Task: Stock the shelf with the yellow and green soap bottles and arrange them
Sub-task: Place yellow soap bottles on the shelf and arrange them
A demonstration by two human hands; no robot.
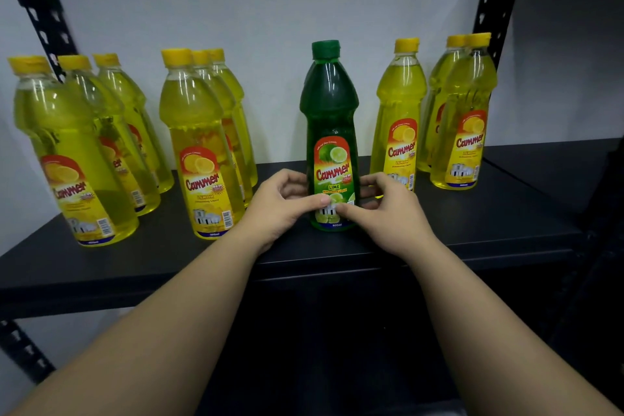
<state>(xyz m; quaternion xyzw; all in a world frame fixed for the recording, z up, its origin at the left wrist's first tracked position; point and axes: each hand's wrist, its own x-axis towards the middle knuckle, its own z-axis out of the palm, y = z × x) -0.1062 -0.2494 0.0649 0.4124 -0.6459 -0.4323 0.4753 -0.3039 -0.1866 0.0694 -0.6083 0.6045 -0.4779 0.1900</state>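
White wall behind, black metal shelf (472, 233) on perforated uprights. One green bottle (329, 132) stands upright near the front middle of the shelf, label facing out. Both hands on its lower part: left hand (282, 206) wraps the left side, thumb across the label; right hand (388, 209) wraps the right side, thumb on the label too. So each grip is grasping the green bottle, base on the shelf as far as I can see.

Yellow bottles already up: three at far left (71, 159), three in a file left of centre (199, 145), one just right of the green (396, 118), two at far right (462, 118). All upright, labels mostly forward.

Status guess: yellow stock largely placed, only one green up. Groups are uneven and gaps vary, so more green stock (none in view) and row alignment look left to do. Lower shelf too dark to read.
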